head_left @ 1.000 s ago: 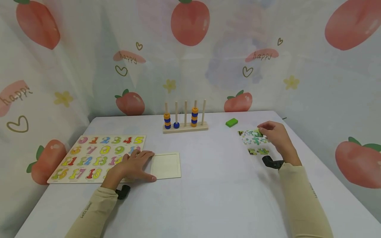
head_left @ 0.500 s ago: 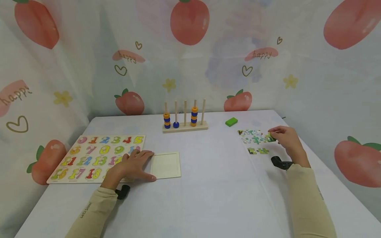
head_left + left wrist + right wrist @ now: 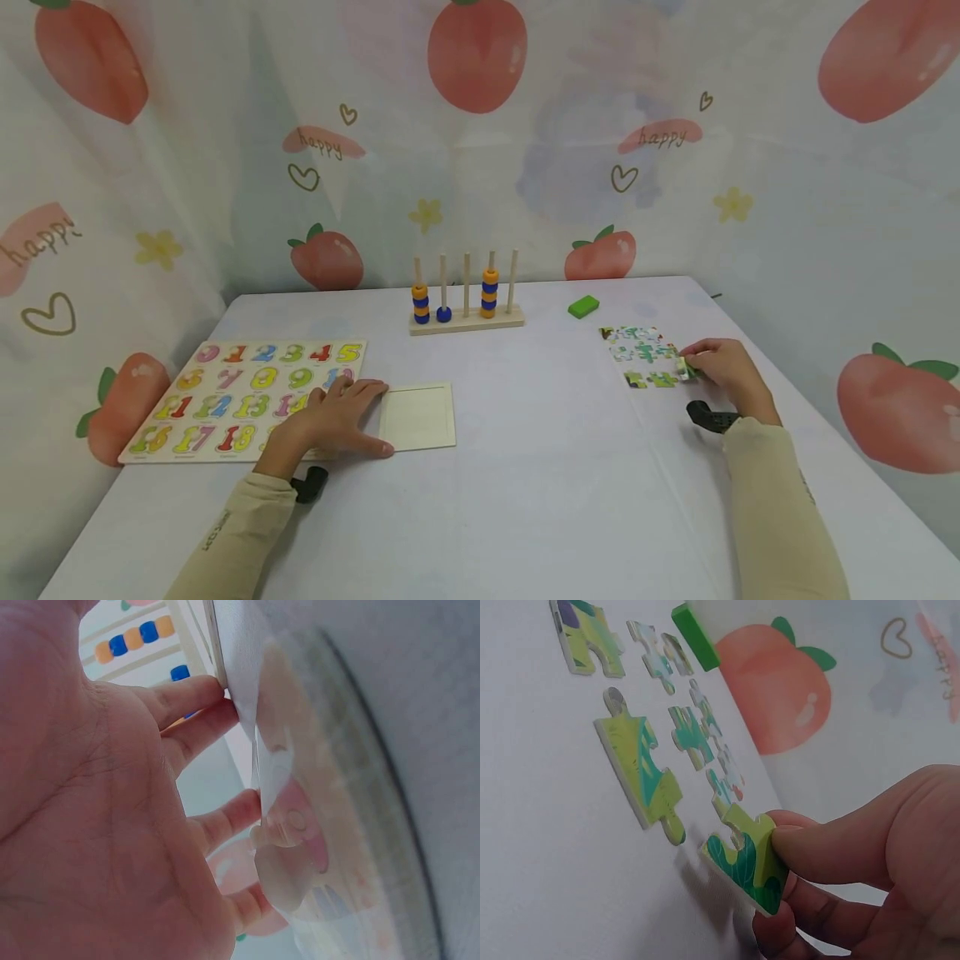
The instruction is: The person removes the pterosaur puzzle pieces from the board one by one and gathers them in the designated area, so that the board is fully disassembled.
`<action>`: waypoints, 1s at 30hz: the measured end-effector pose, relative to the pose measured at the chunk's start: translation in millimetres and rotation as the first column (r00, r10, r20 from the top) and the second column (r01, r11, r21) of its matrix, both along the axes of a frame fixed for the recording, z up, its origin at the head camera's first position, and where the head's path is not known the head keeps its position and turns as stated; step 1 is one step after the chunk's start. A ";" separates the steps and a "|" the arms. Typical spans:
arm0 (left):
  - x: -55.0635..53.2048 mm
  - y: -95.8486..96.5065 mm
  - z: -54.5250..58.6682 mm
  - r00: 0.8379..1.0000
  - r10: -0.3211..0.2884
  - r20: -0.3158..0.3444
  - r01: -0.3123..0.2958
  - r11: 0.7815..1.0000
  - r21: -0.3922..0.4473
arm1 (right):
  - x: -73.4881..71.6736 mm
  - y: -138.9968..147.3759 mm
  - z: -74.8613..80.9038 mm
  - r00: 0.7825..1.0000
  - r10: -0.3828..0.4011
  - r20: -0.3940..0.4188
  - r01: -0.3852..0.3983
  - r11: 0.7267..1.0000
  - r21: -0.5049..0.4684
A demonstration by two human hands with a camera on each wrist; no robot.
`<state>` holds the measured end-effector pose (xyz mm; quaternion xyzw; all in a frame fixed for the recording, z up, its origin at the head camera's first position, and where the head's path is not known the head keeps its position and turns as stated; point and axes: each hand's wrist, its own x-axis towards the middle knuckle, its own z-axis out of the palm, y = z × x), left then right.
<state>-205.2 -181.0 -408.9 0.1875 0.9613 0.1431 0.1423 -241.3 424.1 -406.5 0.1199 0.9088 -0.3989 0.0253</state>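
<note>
My right hand (image 3: 731, 371) pinches a green jigsaw piece (image 3: 750, 859) between thumb and fingers, tilted, at the lower right corner of a group of loose jigsaw pieces (image 3: 647, 354). In the right wrist view a yellow-green piece with a teal leaf (image 3: 641, 769) lies nearest to it on the white cloth. My left hand (image 3: 330, 421) has its fingers spread, with thumb and fingertips at the left edge of a shallow square wooden tray (image 3: 417, 417). Its palm overlaps the right part of a number puzzle board (image 3: 150, 457), hiding some of the numbers there.
A wooden bead stand (image 3: 468, 323) with orange and blue beads on its pegs stands at the back middle. To its right lies a green block (image 3: 583, 307), behind the jigsaw pieces. A fruit-patterned curtain (image 3: 480, 192) encloses the table at the back and sides.
My right hand has carried the green jigsaw piece from the back row rightward, then nearer to me, down to the front right of the group. The left hand has stayed in place.
</note>
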 end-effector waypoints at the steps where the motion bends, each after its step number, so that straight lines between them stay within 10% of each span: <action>1: -0.3 -0.4 -0.4 1.000 0.000 0.003 0.000 1.000 0.004 | -0.5 0.7 -1.1 1.000 0.005 -0.002 -0.005 1.000 0.004; 30: -4.1 -2.7 -10.3 1.000 -0.013 0.002 0.013 0.999 0.030 | 10.0 -9.2 -5.6 0.996 -0.094 -0.013 0.095 0.990 0.101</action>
